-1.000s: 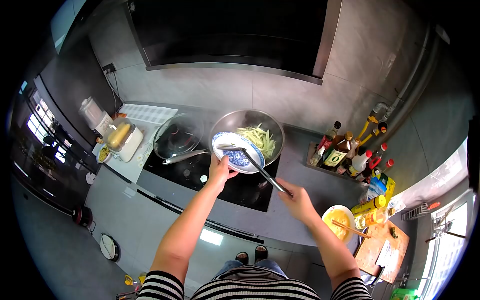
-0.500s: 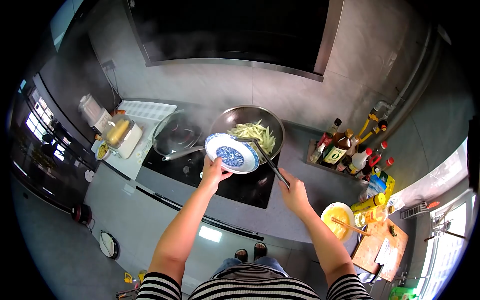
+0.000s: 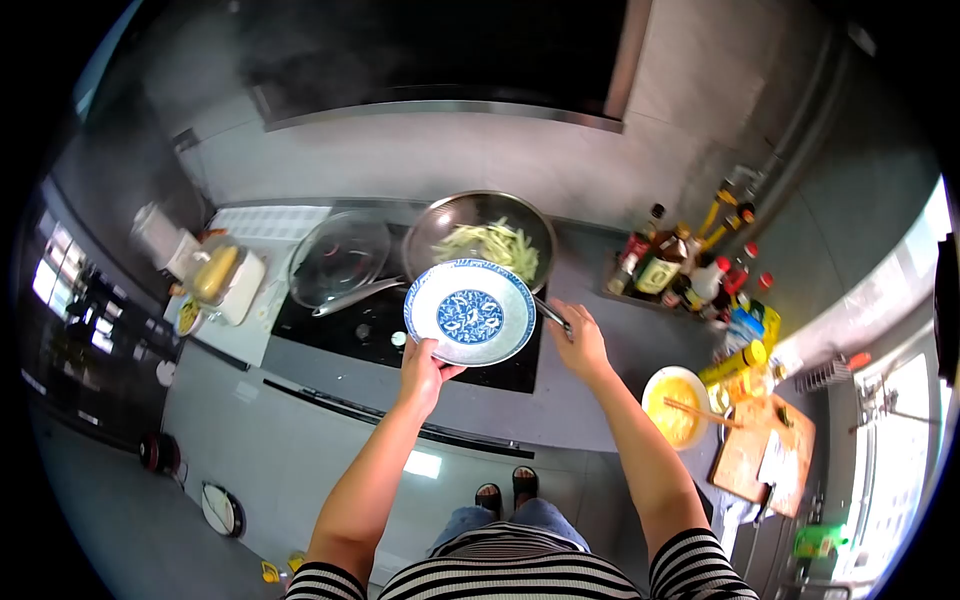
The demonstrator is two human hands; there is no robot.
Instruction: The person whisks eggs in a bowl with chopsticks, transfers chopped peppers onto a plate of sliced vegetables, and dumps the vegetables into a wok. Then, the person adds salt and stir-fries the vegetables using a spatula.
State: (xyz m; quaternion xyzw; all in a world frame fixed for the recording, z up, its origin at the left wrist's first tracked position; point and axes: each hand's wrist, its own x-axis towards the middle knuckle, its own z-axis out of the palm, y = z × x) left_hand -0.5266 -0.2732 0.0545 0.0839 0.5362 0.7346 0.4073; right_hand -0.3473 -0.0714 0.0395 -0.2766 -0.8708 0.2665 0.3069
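Observation:
My left hand [image 3: 424,378] grips the near edge of a blue-and-white patterned plate [image 3: 472,312], thumb on top. The plate is tilted toward me and carries no food. In my right hand [image 3: 580,342] is the dark handle of a spatula [image 3: 553,315]; its head is hidden behind the plate. Just beyond the plate, a steel wok [image 3: 430,222] stands on the black cooktop [image 3: 375,335], its silver handle pointing left. Pale green vegetable strips [image 3: 492,245] lie in the wok, partly covered from view by the plate.
A glass lid [image 3: 340,260] lies left of the wok. Bottles [image 3: 665,265] stand in a rack at the right. A bowl of beaten egg [image 3: 675,418] with chopsticks sits near a cutting board [image 3: 745,455] and knife. A white appliance [image 3: 228,280] stands at the left.
The plate has come nearer and turned to face me more, now hiding the spatula's head and neck. My right hand has drawn closer to the plate. The whole view has shifted slightly.

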